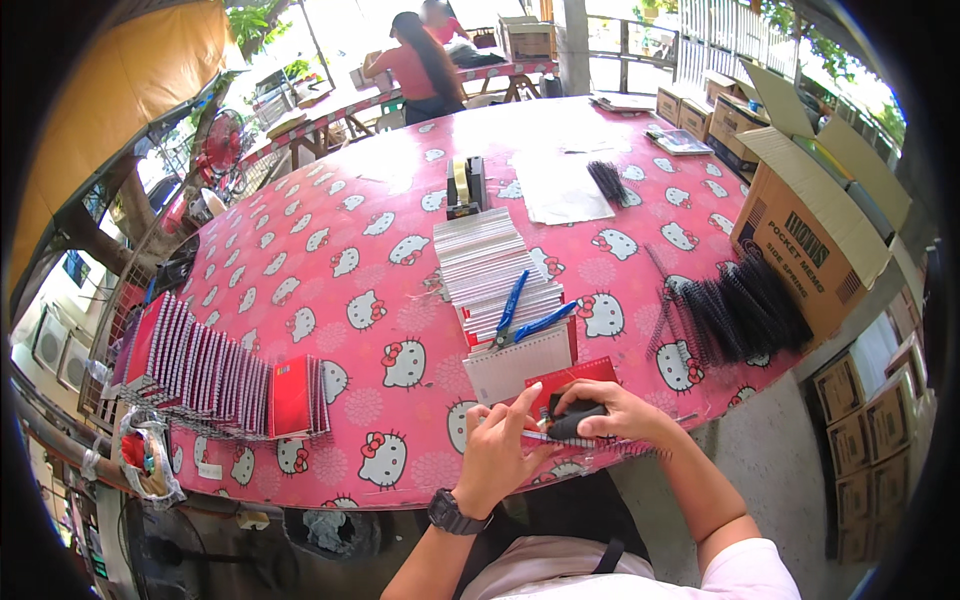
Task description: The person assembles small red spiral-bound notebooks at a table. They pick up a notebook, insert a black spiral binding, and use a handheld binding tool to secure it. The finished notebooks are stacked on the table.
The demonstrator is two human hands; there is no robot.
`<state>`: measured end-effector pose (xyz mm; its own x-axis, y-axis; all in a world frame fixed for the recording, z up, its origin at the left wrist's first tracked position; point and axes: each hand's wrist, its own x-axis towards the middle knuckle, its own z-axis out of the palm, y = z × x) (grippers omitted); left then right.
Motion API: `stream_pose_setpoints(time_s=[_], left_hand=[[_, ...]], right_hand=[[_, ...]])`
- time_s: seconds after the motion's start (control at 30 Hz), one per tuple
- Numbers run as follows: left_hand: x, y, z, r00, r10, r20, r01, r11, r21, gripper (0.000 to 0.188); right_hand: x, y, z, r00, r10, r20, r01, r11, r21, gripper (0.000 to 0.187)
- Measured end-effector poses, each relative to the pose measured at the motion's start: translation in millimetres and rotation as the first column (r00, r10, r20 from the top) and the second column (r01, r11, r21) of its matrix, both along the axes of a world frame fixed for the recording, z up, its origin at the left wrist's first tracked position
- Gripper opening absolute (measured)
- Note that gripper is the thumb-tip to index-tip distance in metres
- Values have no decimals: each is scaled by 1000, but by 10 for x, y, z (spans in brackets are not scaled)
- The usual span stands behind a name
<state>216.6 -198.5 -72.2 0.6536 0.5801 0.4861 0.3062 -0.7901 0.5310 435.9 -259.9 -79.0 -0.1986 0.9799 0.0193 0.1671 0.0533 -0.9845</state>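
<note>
At the table's near edge, my left hand [497,440] is at a small red notebook [590,373], its index finger stretched out and the other fingers at the notebook's near edge, partly hidden. My right hand [622,408] is wrapped around a dark, rounded tool [578,418], whose kind I cannot make out, against that same edge. A thin spiral coil [640,450] sticks out to the right below my right hand. Just beyond lie blue-handled cutting pliers [512,308] on a long row of unbound notebooks [500,265], with a white-paged pad [520,368] in front.
Red spiral notebooks [200,375] stand in rows at left. Black coils [745,310] lie heaped at right beside an open carton [805,225]. A tape dispenser [466,188], white paper [560,185] and more coils [606,183] sit farther back. Two people are at a far table.
</note>
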Motion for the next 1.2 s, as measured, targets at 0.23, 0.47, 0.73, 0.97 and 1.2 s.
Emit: stream_pose_setpoints(time_s=[0.23,0.47,0.73,0.97,1.2], left_hand=[[-259,235,-126,995,8,104,0,997,-78,53],[-274,208,-427,933,84,350,178,739,-650,19],[-204,251,-335,945,54,324,159,786,-597,18],[-266,305,-284,921,46,386,243,707,-665,17],[-235,310,-320,864,195,464,264,609,-748,14]], right_hand=[[187,-211,93,982,-122,-142,131,989,62,78],[514,-204,-7,954,-300,-19,298,953,-59,89],[490,-34,-10,995,-97,-15,95,991,-91,85],[375,102,35,944,-251,-215,276,957,93,79],[233,102,132,918,-373,132,292,864,410,81]])
